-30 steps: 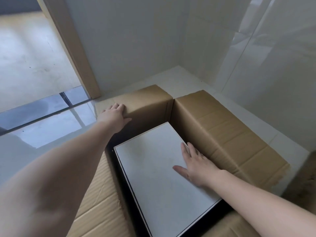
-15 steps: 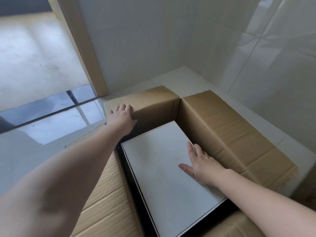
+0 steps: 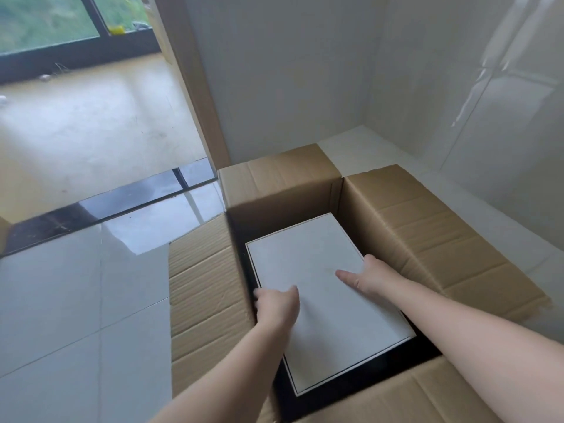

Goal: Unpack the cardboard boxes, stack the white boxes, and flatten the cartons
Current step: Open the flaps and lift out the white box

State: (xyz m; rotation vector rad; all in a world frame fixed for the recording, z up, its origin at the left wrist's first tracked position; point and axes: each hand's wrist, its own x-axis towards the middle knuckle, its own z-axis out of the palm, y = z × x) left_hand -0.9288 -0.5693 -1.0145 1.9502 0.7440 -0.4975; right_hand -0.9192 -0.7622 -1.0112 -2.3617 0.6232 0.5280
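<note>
Head view, nearest first: two bare forearms reach in from the bottom edge toward an open brown corrugated cardboard carton (image 3: 427,239) that sits on the floor with its four flaps folded outward. Inside it lies a flat white rectangular box (image 3: 308,270), its top face plain, with no print, label or brand mark that can be read; the carton's flaps and walls likewise show only creases and corrugation lines, no writing. A dark gap runs around the white box on its left and near sides, between it and the carton walls.

The left hand (image 3: 276,305) is on the left long edge of the white box, thumb lying on the top face and fingers curled over the edge down into the dark gap, so it grips that side. The right hand (image 3: 366,274) is at the right long edge, thumb stretched flat across the top face; its fingers go down between the box and the carton's right wall and are hidden, so how they lie there cannot be told.

The carton rests on a glossy pale grey tiled floor (image 3: 76,300) that mirrors light. Just behind it stand white walls meeting in a corner, the right one faced with shiny large tiles (image 3: 488,117). To the left a tan door frame (image 3: 195,87) rises beside a black threshold strip (image 3: 122,203), beyond which a duller beige floor stretches to a dark-framed window (image 3: 61,25) with blurred green outside.
</note>
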